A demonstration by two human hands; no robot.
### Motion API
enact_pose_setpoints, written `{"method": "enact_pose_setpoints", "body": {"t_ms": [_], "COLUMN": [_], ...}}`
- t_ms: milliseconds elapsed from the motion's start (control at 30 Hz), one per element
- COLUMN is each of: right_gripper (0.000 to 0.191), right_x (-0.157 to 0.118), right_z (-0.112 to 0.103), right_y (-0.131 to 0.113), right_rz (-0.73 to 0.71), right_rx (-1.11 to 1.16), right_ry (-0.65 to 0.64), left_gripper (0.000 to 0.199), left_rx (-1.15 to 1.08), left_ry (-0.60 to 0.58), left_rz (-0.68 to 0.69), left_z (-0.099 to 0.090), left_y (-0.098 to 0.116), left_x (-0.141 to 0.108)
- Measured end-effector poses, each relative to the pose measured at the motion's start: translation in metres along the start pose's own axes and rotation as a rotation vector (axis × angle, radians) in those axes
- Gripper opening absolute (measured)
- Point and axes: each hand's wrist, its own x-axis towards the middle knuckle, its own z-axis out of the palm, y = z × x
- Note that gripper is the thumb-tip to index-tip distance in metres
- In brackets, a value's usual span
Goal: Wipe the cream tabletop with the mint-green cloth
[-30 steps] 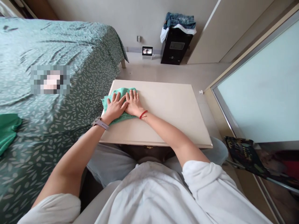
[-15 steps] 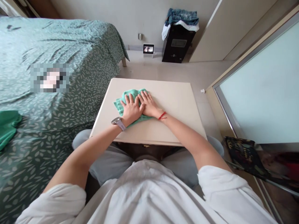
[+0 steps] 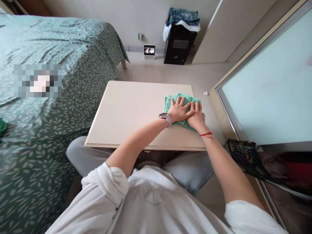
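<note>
Spread over the right side of the pale table is a green cloth. My left hand presses flat on the cloth, fingers apart; a watch is on that wrist. Beside it, my right hand also lies on the cloth with its fingers stretched forward, and a red thread circles the wrist. The thumb side of my left hand meets my right hand. Part of the cloth is hidden beneath both palms.
A bed with a green leaf-patterned sheet stands at the left. Against the back wall are a small screen and a black box topped with folded jeans. A frosted panel borders the right side.
Both hands have slid the green cloth from the table's left part across to its right edge. The view has shifted slightly to the right.
</note>
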Motion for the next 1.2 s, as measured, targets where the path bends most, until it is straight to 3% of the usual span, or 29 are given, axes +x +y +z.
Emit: {"method": "enact_pose_setpoints", "body": {"t_ms": [200,333,433,633,833,1000,1100,1200], "right_gripper": [0.073,0.071,0.07,0.072,0.078,0.074,0.073,0.074], "right_x": [-0.044,-0.061,-0.063,-0.055,-0.053,-0.057,-0.062,-0.066], "right_z": [0.005,0.015,0.023,0.023,0.011,0.009,0.007,0.002], "right_y": [0.009,-0.004,-0.024,-0.101,-0.208,-0.292,-0.322,-0.334], "right_rz": [0.244,0.222,0.18,0.031,-0.199,-0.407,-0.529,-0.674], "right_rx": [0.147,0.05,-0.015,-0.011,0.063,0.208,0.204,0.158], "right_ry": [0.089,0.198,0.246,0.161,-0.016,-0.079,-0.127,-0.166], "left_gripper": [0.067,0.068,0.068,0.069,0.068,0.068,0.069,0.069], "left_rx": [0.023,0.037,0.033,-0.003,0.04,0.072,0.072,0.05], "left_ry": [-0.064,-0.108,-0.11,-0.118,-0.068,-0.004,0.025,0.097], "left_rz": [0.248,0.306,0.306,0.132,-0.151,-0.372,-0.497,-0.593], "left_z": [0.006,0.004,-0.001,-0.025,-0.056,-0.076,-0.081,-0.077], "left_y": [0.014,0.008,-0.011,-0.073,-0.149,-0.204,-0.223,-0.226], "left_x": [0.004,-0.009,-0.024,-0.07,-0.146,-0.209,-0.239,-0.262]}}
